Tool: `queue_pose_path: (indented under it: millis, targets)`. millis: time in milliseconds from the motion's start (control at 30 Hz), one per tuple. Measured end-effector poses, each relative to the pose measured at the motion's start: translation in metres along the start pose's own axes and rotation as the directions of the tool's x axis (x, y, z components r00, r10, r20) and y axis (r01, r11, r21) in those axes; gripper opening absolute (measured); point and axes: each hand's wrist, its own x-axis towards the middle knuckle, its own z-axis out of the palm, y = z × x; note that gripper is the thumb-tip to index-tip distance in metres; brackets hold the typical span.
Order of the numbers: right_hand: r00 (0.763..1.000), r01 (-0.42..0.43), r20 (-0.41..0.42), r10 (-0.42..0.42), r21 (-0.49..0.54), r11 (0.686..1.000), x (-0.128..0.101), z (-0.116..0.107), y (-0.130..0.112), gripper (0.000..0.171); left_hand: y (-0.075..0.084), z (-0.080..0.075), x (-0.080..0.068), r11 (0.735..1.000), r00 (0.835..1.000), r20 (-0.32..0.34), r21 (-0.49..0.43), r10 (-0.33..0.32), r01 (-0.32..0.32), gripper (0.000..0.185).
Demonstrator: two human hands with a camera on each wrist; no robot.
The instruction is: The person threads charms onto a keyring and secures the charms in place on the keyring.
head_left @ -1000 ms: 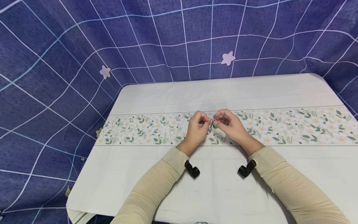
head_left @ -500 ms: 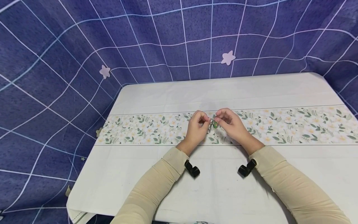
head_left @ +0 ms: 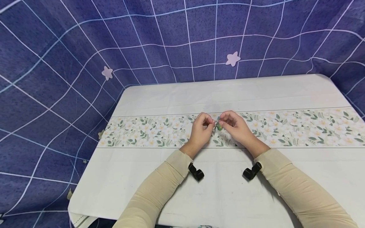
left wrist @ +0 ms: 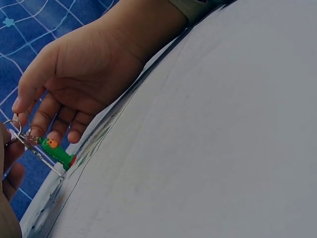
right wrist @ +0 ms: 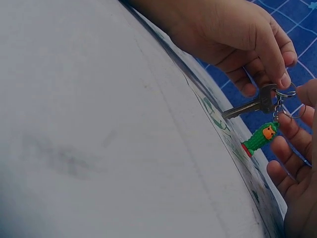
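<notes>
A key ring (right wrist: 293, 93) bears a metal key (right wrist: 250, 106) and, on a short chain, a green figure charm (right wrist: 261, 139) with an orange face. My left hand (head_left: 201, 129) pinches the ring close to the key's head, thumb against the forefinger. Opposite it, my right hand (head_left: 237, 127) pinches the ring between thumb and forefinger, its other fingers loosely bent. Key and charm hang between the hands over the floral band. In the left wrist view the key lies edge-on beside the charm (left wrist: 58, 152), while my left hand (left wrist: 10, 173) is mostly cut off.
A white tablecloth (head_left: 216, 196) with a floral band (head_left: 148, 131) covers the table. Behind and to the left hangs a blue curtain (head_left: 159, 38) with white lines and stars. Black wrist mounts (head_left: 195, 172) sit at both cuffs.
Both hands stay in almost the same place. The right fingertips shift slightly at the ring, and the green charm turns a little, showing more of itself than a second ago.
</notes>
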Motion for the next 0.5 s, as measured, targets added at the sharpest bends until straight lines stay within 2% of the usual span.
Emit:
queue_pose_path:
  millis: [233,500]
  targets:
    - [1.0,0.026,-0.005,-0.026,-0.01,1.0,0.005,0.0,0.042,0.022,-0.001,0.001,-0.001,1.0,1.0,-0.013,-0.016,0.019,-0.019,0.018]
    - [1.0,0.019,-0.003,-0.02,-0.091,0.996,0.007,0.002,0.038,0.027,0.0,0.0,0.0,0.999,0.999,-0.031,-0.044,0.01,-0.011,0.016]
